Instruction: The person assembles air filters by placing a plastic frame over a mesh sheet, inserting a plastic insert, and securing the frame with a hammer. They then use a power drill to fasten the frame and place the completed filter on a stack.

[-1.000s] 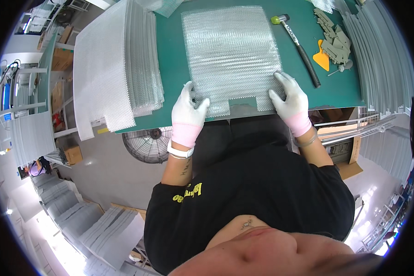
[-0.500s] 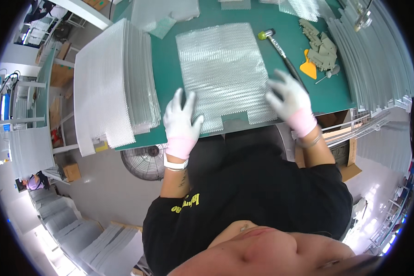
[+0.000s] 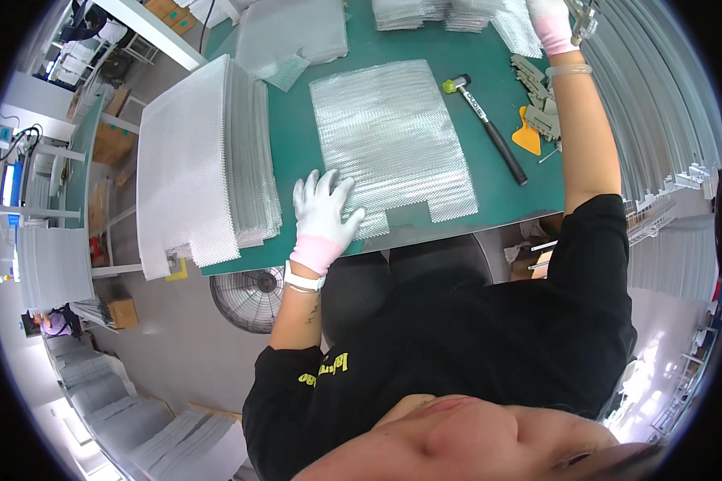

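A sheet of silvery metal mesh (image 3: pixel 389 136) with a notch in its near edge lies flat on the green table. My left hand (image 3: pixel 326 210), in a white and pink glove, is open with fingers spread at the sheet's near left corner. My right hand (image 3: pixel 549 18) reaches to the far right, beside a metal fitting (image 3: pixel 584 24) and a mesh piece (image 3: pixel 517 28). The picture's upper edge cuts off its fingers, so its grip is hidden. A mallet (image 3: pixel 489 128) with a yellow-green and a black face lies right of the sheet.
A thick stack of mesh sheets (image 3: pixel 186 156) stands on the left. More mesh pieces (image 3: pixel 425 14) lie at the back. An orange scraper (image 3: pixel 526 135) and grey-green plastic parts (image 3: pixel 544 120) are near my right forearm. Long grey strips (image 3: pixel 658 104) line the right side.
My right hand has left the sheet's right side and stretched far up to the right. My left hand stays by the near left corner. The view has shifted slightly.
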{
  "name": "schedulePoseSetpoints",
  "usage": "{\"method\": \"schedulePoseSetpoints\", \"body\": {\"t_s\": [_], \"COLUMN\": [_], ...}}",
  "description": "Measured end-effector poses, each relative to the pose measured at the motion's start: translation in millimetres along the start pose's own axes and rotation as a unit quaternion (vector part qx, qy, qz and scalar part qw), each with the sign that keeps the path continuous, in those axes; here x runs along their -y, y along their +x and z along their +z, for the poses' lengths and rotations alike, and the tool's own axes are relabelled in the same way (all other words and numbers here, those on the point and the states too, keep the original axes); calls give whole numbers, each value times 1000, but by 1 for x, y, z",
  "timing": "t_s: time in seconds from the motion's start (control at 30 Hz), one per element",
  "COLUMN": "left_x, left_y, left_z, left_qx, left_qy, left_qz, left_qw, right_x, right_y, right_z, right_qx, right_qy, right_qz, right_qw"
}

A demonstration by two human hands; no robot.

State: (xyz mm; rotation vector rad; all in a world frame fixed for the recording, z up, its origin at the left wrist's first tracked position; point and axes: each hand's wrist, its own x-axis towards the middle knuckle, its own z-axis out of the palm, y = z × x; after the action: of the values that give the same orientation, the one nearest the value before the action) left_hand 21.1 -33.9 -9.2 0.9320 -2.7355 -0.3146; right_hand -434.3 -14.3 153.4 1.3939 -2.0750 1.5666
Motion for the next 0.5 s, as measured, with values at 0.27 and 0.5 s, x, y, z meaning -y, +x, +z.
{"method": "schedulePoseSetpoints", "body": {"t_s": [0.27,0.5], "left_x": [10,12], "left_y": [-4,-11], "left_z": [-3,-27], "left_qx": [55,-209], "left_qy": [10,-319], "left_qz": [19,-29], "left_qw": [998,924], "right_x": [-62,23], "right_y": [-12,-176], "right_z": [-11,-12], "right_qx": [-54,39], "right_qy": [167,356], "right_qz": [-145,146], "right_qw": [974,922]}}
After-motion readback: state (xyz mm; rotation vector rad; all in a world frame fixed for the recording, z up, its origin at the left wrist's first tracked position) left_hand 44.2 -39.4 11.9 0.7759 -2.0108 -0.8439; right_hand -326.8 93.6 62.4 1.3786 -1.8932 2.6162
